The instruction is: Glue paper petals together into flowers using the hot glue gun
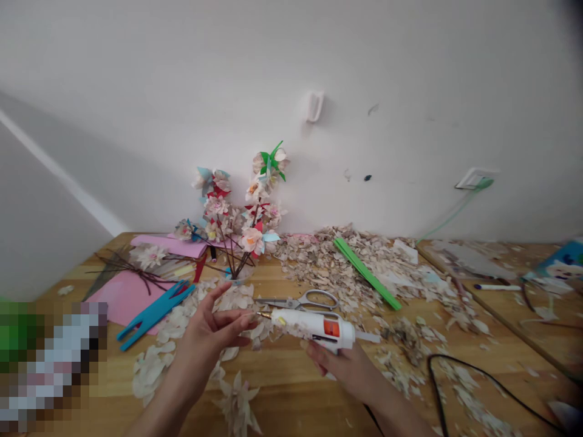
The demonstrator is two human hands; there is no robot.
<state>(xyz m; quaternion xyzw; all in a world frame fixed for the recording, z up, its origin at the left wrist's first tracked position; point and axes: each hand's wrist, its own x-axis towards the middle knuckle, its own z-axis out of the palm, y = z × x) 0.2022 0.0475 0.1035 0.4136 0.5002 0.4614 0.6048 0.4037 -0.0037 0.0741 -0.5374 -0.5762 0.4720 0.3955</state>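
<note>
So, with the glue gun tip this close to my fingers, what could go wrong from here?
If the glue gun is hot, which I can't tell, its metal tip could burn your left hand, whose fingertips are right by it. Stray glue might catch the loose petals on the table. The gun could also bump the scissors lying just behind it.

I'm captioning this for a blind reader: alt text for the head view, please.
A white glue gun in a person's right grip, its nozzle pointing at the left grip, above a wooden table. Scissors and pale scraps lie beyond; upright flowers stand near a wall.
</note>
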